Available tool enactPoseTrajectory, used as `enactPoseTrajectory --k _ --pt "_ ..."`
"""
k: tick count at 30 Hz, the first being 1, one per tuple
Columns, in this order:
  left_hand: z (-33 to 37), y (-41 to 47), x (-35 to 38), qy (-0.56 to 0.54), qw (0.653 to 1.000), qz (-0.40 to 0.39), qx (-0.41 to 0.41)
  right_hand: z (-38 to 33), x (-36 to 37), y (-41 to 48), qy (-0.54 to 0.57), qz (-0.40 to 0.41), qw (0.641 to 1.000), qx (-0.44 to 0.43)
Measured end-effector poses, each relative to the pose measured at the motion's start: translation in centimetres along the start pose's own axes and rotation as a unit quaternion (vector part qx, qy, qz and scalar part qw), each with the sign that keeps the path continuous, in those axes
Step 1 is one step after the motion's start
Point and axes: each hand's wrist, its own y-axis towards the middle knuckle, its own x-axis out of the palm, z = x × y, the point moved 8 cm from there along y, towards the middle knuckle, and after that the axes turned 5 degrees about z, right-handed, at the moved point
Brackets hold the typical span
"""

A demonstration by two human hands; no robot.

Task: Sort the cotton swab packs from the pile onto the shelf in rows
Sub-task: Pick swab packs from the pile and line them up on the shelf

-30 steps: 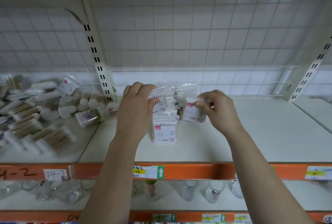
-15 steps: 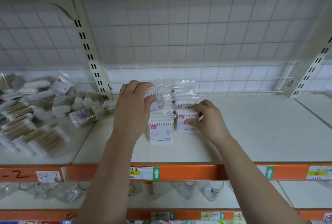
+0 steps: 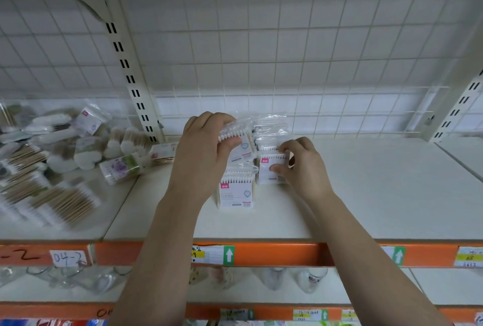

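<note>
White cotton swab packs with pink labels stand on the white shelf (image 3: pixel 366 190). My left hand (image 3: pixel 201 158) grips one pack (image 3: pixel 239 143) by its top, tilted, above an upright front pack (image 3: pixel 236 191). My right hand (image 3: pixel 300 166) pinches another pack (image 3: pixel 269 169) that stands upright just right of the front pack. More packs in clear wrap (image 3: pixel 270 132) stand behind these two. A loose pile of swab packs (image 3: pixel 60 163) lies on the shelf section to the left.
A slotted upright post (image 3: pixel 130 75) divides the pile's section from this one. Wire grid backs the shelf. An orange front rail (image 3: pixel 287 254) carries price tags. Glass cups (image 3: pixel 308 281) sit on the shelf below.
My right hand has brought its pack down and left, setting it upright beside the front pack. My left hand stays on its tilted pack.
</note>
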Motion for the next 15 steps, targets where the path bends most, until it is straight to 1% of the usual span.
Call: enactPoseTrajectory --k 6,12,15 --pt "0.2 -0.1 0.5 -0.007 1.000 0.001 0.007 0.8 -0.2 0.7 0.017 -0.003 0.999 0.027" --pt "1.0 -0.3 1.5 -0.024 1.000 -0.013 0.014 0.6 -0.7 0.7 0.011 -0.011 1.000 0.010" --pt "2.3 0.1 2.0 -0.039 0.999 -0.020 0.030 0.7 -1.9 0.6 0.014 0.002 1.000 -0.002"
